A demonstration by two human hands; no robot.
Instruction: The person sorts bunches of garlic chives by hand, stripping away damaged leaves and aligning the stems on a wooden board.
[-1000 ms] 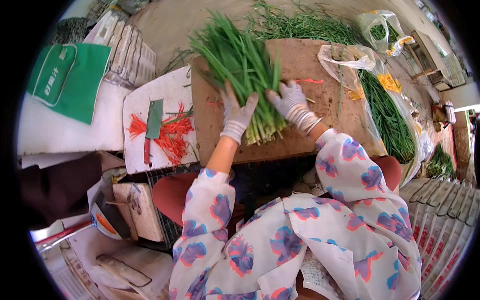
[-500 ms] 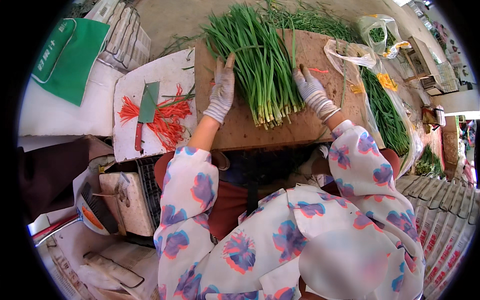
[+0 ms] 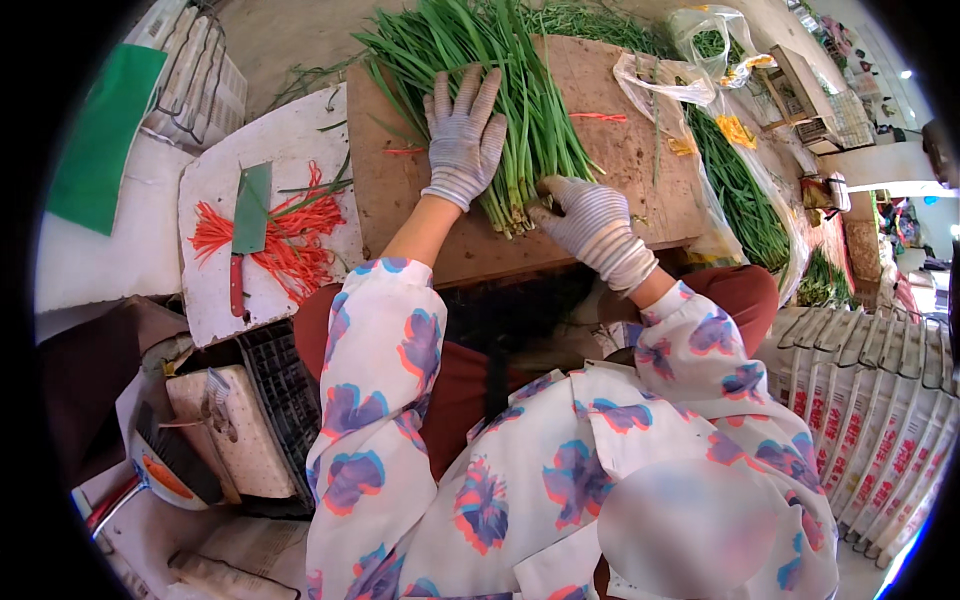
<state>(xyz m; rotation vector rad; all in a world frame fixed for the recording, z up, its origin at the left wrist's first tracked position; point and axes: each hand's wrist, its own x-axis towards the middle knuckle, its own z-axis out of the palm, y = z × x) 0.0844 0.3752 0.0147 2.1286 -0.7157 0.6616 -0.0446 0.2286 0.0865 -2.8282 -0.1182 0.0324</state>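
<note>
A thick bundle of garlic chives (image 3: 535, 115) lies on the brown wooden board, green tips pointing away and pale cut ends toward me. My left hand (image 3: 463, 140), in a striped knit glove, rests open on the left part of the bundle with its fingers stretched along the leaves. In a matching glove, my right hand (image 3: 590, 222) is at the pale stem ends on the right, its thumb and fingers curled in around the outer stems. Its fingertips are partly hidden. A red strip (image 3: 600, 117) lies on the board to the right of the bundle.
A cleaver (image 3: 251, 215) lies on red ties (image 3: 300, 245) on a white board to the left. Bagged chives (image 3: 735, 190) stand right of the wooden board (image 3: 640, 190); loose greens (image 3: 590, 28) lie beyond it. Stacked crates (image 3: 870, 420) are at the near right.
My hands have come closer together. The left moved from the bundle's side onto its top; the right came down to the stem ends and curled. The bundle looks narrower.
</note>
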